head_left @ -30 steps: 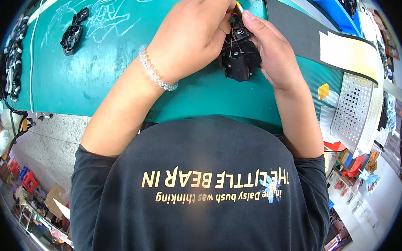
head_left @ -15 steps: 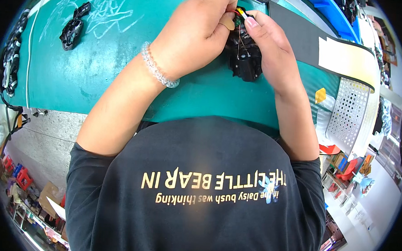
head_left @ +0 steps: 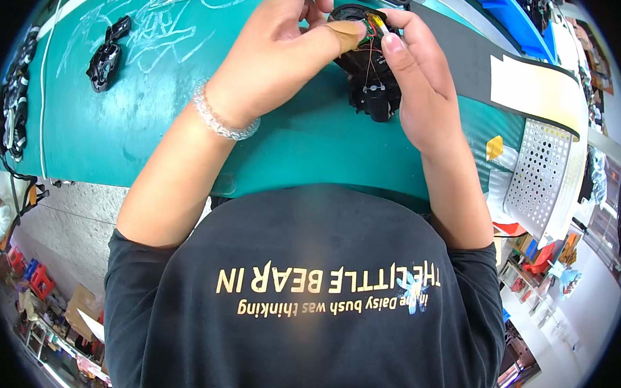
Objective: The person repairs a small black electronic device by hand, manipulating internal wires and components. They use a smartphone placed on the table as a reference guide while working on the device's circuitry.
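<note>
A black plastic housing with its inside exposed is at the upper middle of the green table. Thin red and yellow wires and a bit of green circuit board show in its upper part. My right hand grips its right side, the thumb on a small white piece by the wires. My left hand reaches in from the left, its tan-wrapped thumb touching near the board. The other left fingers are curled above, apart from the thumb, with nothing visible in them. Both hands partly hide the housing.
A second black plastic part lies at the table's left. Bundled black cables hang along the left edge. To the right are a grey mat, a white sheet, a perforated metal strip and a blue tray.
My left fingers have parted from the wires and lifted, while the thumb has moved across toward the board. More of the housing's upper inside shows. My right hand keeps its grip.
</note>
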`<state>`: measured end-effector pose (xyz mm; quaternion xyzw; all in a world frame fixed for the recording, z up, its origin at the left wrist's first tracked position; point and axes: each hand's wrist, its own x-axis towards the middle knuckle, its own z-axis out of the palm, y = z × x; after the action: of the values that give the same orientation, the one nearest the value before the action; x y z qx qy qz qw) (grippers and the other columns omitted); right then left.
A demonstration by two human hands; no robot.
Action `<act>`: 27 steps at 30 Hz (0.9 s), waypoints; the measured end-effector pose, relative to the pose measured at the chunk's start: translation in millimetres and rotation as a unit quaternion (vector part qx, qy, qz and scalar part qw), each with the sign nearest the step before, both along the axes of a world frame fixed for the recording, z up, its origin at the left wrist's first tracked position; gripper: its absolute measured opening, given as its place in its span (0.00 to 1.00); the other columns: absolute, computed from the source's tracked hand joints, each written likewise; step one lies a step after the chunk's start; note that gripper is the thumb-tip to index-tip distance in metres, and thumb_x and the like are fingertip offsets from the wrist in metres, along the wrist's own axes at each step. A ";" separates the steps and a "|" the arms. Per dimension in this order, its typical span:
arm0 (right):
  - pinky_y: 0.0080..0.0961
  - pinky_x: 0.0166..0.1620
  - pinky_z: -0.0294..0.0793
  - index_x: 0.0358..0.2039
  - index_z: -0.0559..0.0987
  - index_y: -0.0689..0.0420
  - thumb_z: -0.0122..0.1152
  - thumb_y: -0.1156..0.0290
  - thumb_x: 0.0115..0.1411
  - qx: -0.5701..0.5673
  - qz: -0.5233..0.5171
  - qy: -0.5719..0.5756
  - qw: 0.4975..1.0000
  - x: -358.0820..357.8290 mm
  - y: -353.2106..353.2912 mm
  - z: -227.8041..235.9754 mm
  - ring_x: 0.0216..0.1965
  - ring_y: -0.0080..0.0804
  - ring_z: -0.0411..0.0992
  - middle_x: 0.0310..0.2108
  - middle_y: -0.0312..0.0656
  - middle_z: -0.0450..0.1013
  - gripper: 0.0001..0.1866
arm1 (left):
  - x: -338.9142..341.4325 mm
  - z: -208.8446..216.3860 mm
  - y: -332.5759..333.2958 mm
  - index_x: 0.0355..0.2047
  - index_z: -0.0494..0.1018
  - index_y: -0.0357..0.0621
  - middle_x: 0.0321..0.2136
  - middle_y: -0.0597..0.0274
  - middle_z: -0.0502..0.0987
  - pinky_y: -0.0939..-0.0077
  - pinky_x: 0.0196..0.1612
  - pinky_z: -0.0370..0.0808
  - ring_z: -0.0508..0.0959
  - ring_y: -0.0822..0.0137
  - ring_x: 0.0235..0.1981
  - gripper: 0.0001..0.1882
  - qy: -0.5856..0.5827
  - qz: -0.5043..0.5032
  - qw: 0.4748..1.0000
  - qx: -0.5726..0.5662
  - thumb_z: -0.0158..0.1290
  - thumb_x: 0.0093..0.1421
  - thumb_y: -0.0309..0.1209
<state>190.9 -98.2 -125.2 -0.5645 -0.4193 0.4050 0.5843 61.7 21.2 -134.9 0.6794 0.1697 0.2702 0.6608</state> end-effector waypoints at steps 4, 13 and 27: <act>0.22 0.34 0.68 0.44 0.66 0.60 0.47 0.67 0.64 0.022 -0.005 -0.184 0.983 -1.7 -4.7 3.4 0.30 0.24 0.71 0.28 0.42 0.72 0.12 | 2.9 18.9 -11.8 0.41 0.67 0.40 0.28 0.67 0.72 0.79 0.30 0.69 0.72 0.74 0.28 0.10 0.071 -0.038 0.995 -0.061 0.48 0.60 0.30; 0.30 0.25 0.67 0.43 0.62 0.56 0.54 0.71 0.58 0.068 0.004 -0.270 0.960 -2.0 -11.5 15.5 0.21 0.43 0.71 0.19 0.43 0.70 0.15 | -0.4 13.5 -22.7 0.38 0.67 0.37 0.25 0.67 0.69 0.84 0.30 0.67 0.68 0.79 0.27 0.10 -0.039 -0.059 0.997 0.013 0.48 0.61 0.31; 0.32 0.24 0.66 0.38 0.64 0.57 0.57 0.66 0.57 0.083 -0.007 -0.289 0.954 4.4 -10.0 16.9 0.20 0.42 0.70 0.17 0.41 0.69 0.14 | -3.2 20.5 -20.5 0.39 0.63 0.41 0.26 0.66 0.71 0.83 0.26 0.71 0.73 0.76 0.26 0.13 -0.018 -0.099 0.975 -0.199 0.52 0.60 0.35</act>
<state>195.3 -108.2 -108.3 -0.6099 -0.5984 0.1848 0.4855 58.5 0.7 -114.3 0.5426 0.1400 0.1771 0.8091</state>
